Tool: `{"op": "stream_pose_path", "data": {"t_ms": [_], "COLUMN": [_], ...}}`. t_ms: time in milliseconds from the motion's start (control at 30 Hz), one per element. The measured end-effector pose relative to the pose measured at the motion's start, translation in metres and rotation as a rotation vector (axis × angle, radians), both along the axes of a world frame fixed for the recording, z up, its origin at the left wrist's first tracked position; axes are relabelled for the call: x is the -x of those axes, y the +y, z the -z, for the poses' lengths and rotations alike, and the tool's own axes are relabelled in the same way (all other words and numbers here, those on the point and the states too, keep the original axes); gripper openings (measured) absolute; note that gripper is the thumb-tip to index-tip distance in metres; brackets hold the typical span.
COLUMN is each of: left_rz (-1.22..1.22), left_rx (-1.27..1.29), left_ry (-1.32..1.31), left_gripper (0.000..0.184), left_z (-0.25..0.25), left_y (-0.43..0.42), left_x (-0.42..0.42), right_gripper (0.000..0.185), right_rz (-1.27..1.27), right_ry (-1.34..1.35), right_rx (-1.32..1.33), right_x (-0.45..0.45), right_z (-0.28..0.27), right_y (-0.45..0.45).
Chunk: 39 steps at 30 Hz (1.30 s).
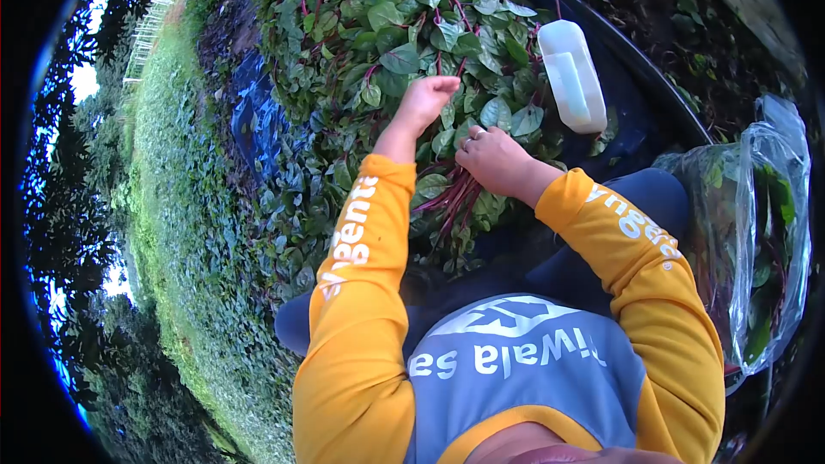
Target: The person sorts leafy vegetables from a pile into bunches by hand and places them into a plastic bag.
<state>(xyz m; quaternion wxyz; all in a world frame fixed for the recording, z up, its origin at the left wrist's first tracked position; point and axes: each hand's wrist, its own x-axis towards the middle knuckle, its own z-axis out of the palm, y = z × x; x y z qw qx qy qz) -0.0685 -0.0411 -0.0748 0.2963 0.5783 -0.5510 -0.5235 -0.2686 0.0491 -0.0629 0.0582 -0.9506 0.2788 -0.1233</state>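
Two bare hands, the left hand (425, 103) and the right hand (496, 160), reach over a leafy heap (385, 13) as I look on remotely through the head camera. From my distant post, I judge that the bundle of reddish stems (452, 198), under the right hand just in front of the person, could fan apart if held too loosely, or snap and bruise if squeezed too hard; a stray forearm might also knock the white container (569, 69) beside the leaves. The right grip appears wrapped snugly around those stems. The left grip hangs near the foliage, its fingers partly hidden; I cannot tell how wide it is.
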Motion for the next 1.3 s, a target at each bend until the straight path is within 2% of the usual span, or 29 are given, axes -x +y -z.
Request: {"op": "stream_pose_path", "data": {"t_ms": [67,100,133,200,267,333,400,500,600,633,733,800,833,933,967,1000,1067,1133,1200,1300], "left_rz": [0.037,0.017,0.024,-0.037,-0.037,0.04,-0.006,-0.075,-0.051,-0.028,-0.015,0.069,0.095,0.155,0.123,0.114,-0.198,-0.27,-0.458,-0.55], "left_rx": [0.224,0.254,0.257,0.39,0.43,0.268,-0.072,-0.228,-0.193,-0.156,0.121,0.385,0.395,0.755,0.879,0.876,0.892,0.851,0.787,0.701], "left_ry": [-0.572,-0.75,-0.745,-1.112,-1.076,-0.758,-0.285,-0.057,-0.088,-0.218,-0.352,-0.523,-0.478,-0.6,-0.687,-0.689,-0.82,-0.836,-0.736,-0.584], "left_gripper": [0.036,0.033,0.033,0.029,0.03,0.03,0.038,0.037,0.037,0.036,0.033,0.031,0.031,0.032,0.025,0.025,0.021,0.019,0.02,0.015], "left_z": [0.028,0.029,0.026,0.025,0.032,0.028,-0.001,-0.037,-0.046,-0.047,-0.032,-0.033,-0.037,-0.027,-0.024,-0.021,-0.018,0.0,0.015,0.028], "left_y": [-0.031,-0.032,-0.032,-0.029,-0.03,-0.035,-0.026,-0.007,0.008,0.015,0.043,0.065,0.075,0.1,0.106,0.113,0.124,0.134,0.141,0.152], "left_x": [0.024,0.038,0.049,0.061,0.049,0.027,0.004,-0.034,-0.067,-0.073,-0.072,-0.061,-0.052,-0.037,-0.035,-0.034,-0.033,-0.035,-0.034,-0.026], "right_gripper": [0.012,0.012,0.013,0.015,0.018,0.018,0.019,0.018,0.018,0.018,0.015,0.02,0.02,0.018,0.018,0.02,0.022,0.021,0.021,0.02], "right_rz": [0.012,0.019,0.063,0.114,0.168,0.153,0.124,0.064,0.011,-0.006,0.0,-0.036,-0.037,0.032,0.082,0.13,0.12,0.11,0.083,0.042], "right_ry": [0.091,0.095,0.149,0.2,0.195,0.218,0.241,0.248,0.207,0.203,0.147,-0.112,-0.104,-0.122,0.005,0.131,0.077,0.094,0.112,0.138], "right_rx": [-0.061,-0.063,-0.081,-0.104,-0.072,-0.092,-0.104,-0.07,-0.116,-0.111,-0.038,0.335,0.335,0.356,0.163,-0.031,0.037,0.041,0.057,0.061], "right_x": [0.003,0.005,0.007,0.012,0.015,0.013,0.011,0.007,0.006,0.003,0.001,0.005,0.005,0.003,0.002,0.0,-0.001,-0.003,-0.004,-0.005], "right_z": [0.012,0.018,0.021,0.026,0.028,0.021,0.012,-0.002,-0.025,-0.029,-0.038,-0.041,-0.038,-0.031,-0.031,-0.031,-0.025,-0.025,-0.026,-0.027], "right_y": [-0.001,-0.002,-0.002,-0.002,0.0,0.0,-0.002,-0.004,0.0,0.004,0.012,0.011,0.01,0.006,0.009,0.01,0.011,0.014,0.021,0.027]}}
